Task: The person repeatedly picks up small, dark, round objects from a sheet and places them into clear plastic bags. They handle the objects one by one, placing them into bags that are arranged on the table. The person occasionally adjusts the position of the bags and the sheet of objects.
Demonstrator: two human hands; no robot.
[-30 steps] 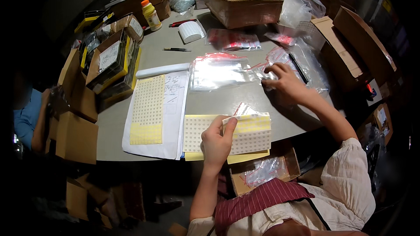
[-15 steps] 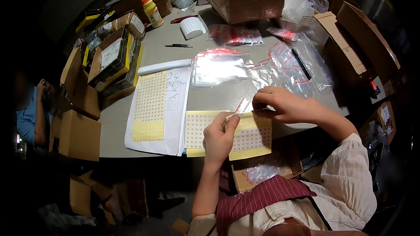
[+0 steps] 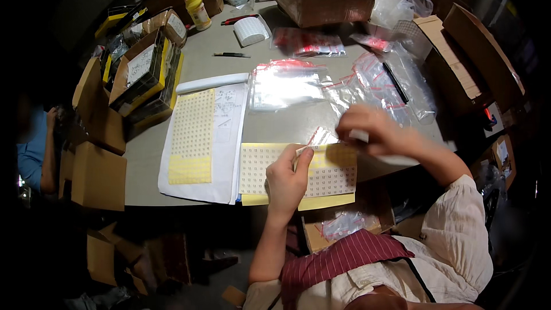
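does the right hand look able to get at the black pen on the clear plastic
Probably yes: the black pen lies uncovered beyond the right hand, with only low-lying clear plastic seen between them. The hand is blurred but seems to hold a small white piece, which might hinder a grasp.

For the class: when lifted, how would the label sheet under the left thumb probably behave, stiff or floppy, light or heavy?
The label sheet would probably bend easily, since it looks paper-thin. It is likely light for its size: the left hand seems to hold it with a simple pinch.
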